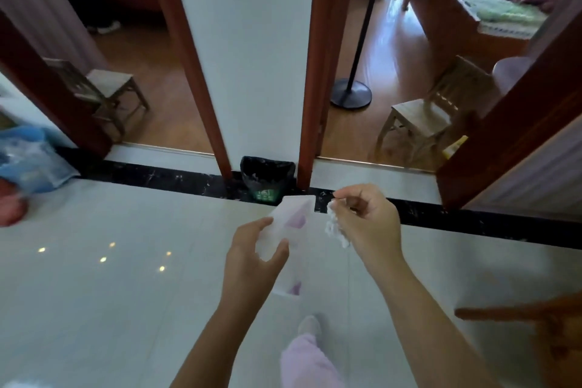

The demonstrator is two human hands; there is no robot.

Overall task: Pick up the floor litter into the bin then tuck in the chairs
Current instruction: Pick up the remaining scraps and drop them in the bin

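Two pieces of litter are in the person's hands, one in each. The left hand (255, 249) grips a flat white wrapper (294, 217) with some purple print on it, thumb on one side and curled fingers on the other. The right hand (367, 220) pinches a small crumpled tissue (335, 230) between thumb and fingertips, and it hangs below them. Both hands are held near each other in front of the body, above the pale tiled floor (110, 293). The bin (267, 178), lined with a black bag, stands ahead against the white wall (252, 57) between two doorways, well apart from the hands. I judge that the step in hand is carrying the litter to the bin; the dropping is not yet done. The next move calls for coming close, bringing both hands over the open mouth and letting go, with care that the light tissue does not fall beside it. One small wooden chair (107, 88) stands beyond the left doorway and a second chair (422, 113) beyond the right one, near a fan stand (351, 93); these, I think, come after.
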